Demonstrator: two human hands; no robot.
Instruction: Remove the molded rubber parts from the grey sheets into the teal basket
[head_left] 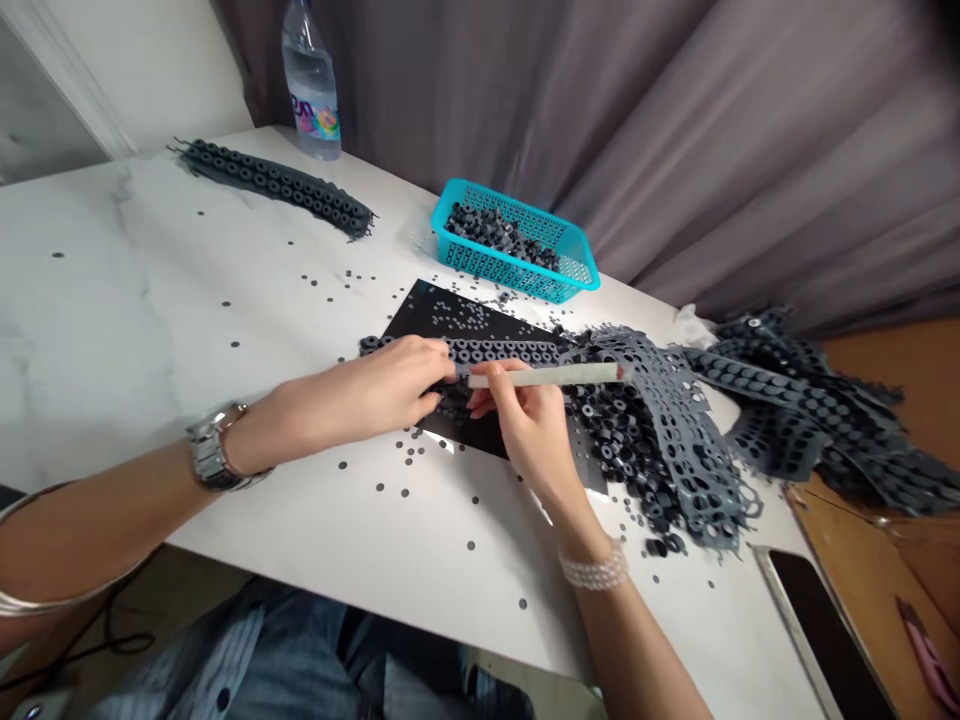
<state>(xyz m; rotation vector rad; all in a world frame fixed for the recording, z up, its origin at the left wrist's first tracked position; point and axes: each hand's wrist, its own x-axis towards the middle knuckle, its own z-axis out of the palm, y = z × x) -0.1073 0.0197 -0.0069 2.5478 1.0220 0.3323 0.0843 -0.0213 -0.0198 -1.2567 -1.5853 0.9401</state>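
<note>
My right hand [529, 415] is closed around a pale, tape-wrapped stick [577, 375]. The stick's near end points at my left hand, and its tip there is hidden by my fingers. My left hand [390, 385] has its fingers curled down on a dark grey rubber sheet [517, 350] with rows of moulded rings; the exact grip is partly hidden. Under the sheet lies a black board [427, 305] scattered with small grey discs. Right of my hands are a heap of loose black rubber rings [622, 440] and a punched-out, holey rubber sheet [690, 440].
A turquoise basket [517, 275] of rubber pieces stands at the back, with a water bottle [313, 95] farther left. Another ringed strip [277, 185] lies at the back left. More rubber sheets [817, 400] hang over the right edge, near a phone [817, 620]. Small discs dot the white table [97, 330].
</note>
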